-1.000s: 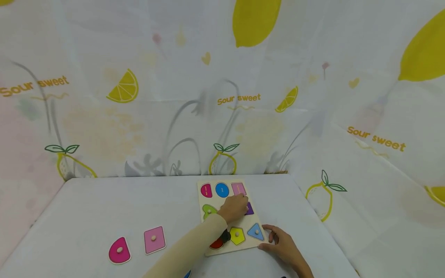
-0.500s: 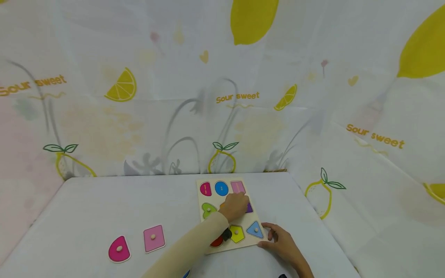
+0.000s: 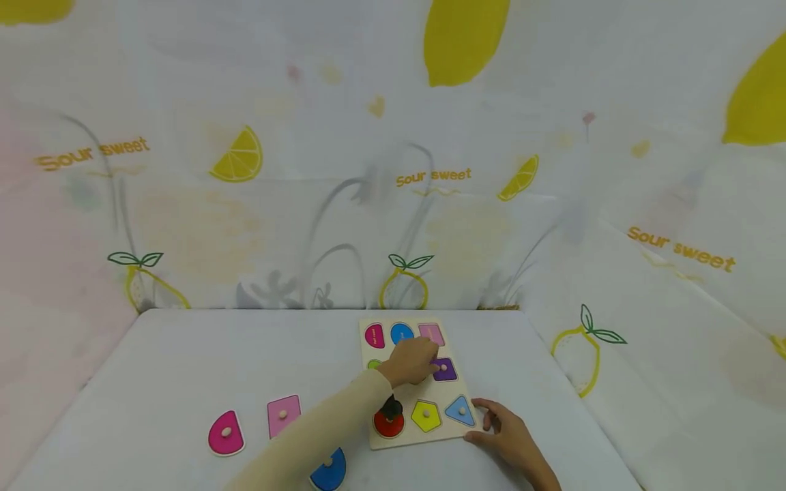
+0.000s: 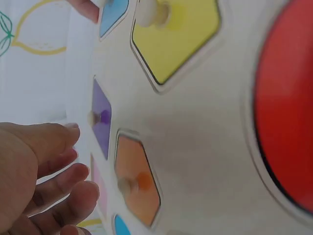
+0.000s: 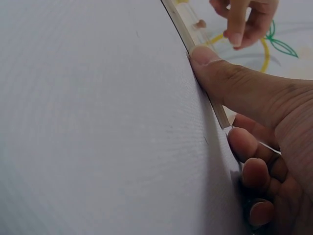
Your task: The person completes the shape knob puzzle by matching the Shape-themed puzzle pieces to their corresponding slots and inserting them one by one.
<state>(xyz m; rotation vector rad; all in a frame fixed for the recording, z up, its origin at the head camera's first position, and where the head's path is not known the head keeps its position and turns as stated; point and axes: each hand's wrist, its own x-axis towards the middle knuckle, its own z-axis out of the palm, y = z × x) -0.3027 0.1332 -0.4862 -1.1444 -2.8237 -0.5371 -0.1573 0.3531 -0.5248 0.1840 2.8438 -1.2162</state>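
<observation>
A wooden knob puzzle board (image 3: 405, 443) lies on the white table. My left hand (image 3: 410, 361) hovers over its middle with loosely bent fingers and holds nothing. In the left wrist view, those fingertips are close beside the purple four-sided piece (image 4: 101, 117) and the orange hexagon (image 4: 137, 181), both seated with knobs up. My right hand (image 3: 506, 436) grips the board's near right corner, thumb (image 5: 208, 61) on the near edge and fingers round the right side. Beside it sits the light blue triangle (image 3: 460, 410); the yellow pentagon (image 3: 425, 417) and red circle (image 3: 388, 424) fill the near row.
Loose on the table at left are a magenta piece (image 3: 226, 434), a pink square (image 3: 282, 414) and a blue round piece (image 3: 330, 470), partly behind the left sleeve. The board's far row shows magenta, blue and pink recesses. A lemon-printed curtain (image 3: 344, 136) stands behind.
My left hand has drawn back leftward off the purple piece, whose knob now shows. The head view has turned slightly left, showing more of the blue piece. My right hand keeps its grip.
</observation>
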